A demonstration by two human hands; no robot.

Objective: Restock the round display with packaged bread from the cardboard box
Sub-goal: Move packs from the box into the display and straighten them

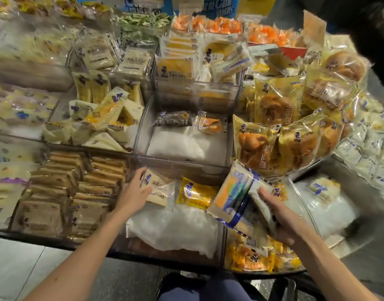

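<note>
The round display [182,164] is split into clear plastic bins. My left hand [133,192] grips a pale packaged bread [159,189] in the near middle bin, above white padding [173,227]. A yellow bread pack [196,193] lies just to its right. My right hand [282,216] holds a small stack of white-and-blue bread packs [235,197], tilted, over the near right bin. The cardboard box is not in view.
Brown sliced bread packs [78,192] fill the near left bin. Round golden bread bags [280,131] are heaped at the right. The middle bin [186,137] holds two small packs on white padding. A grey floor [23,268] lies below the display edge.
</note>
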